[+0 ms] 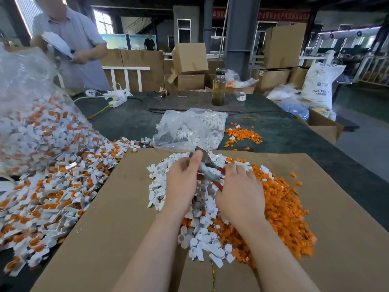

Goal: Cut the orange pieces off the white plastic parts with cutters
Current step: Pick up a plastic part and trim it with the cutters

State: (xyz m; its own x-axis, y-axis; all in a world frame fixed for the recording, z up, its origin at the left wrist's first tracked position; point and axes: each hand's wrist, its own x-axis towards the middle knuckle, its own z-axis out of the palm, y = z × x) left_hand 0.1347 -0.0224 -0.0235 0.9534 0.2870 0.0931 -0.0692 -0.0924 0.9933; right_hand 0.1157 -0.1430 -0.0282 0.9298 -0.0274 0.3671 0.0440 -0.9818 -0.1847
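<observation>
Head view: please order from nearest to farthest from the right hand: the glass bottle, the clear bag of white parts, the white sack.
1. Clear bag, just beyond the right hand.
2. Glass bottle, farther back, centre.
3. White sack, far right.

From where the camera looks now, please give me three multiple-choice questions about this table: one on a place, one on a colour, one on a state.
1. Where does the heap of cut orange pieces lie on the cardboard sheet?
A. right of the hands
B. left of the hands
C. inside a box

2. What colour are the handles of the cutters?
A. blue
B. red
C. green

3. What is the right hand doing?
A. lying flat on the sheet
B. lifting the bottle
C. holding the cutters

Answers: 1 A, the orange heap spreads beyond the right hand. 2 B, red handles show between the hands. 3 C, its fingers curl round the handles, beside the left hand.
</observation>
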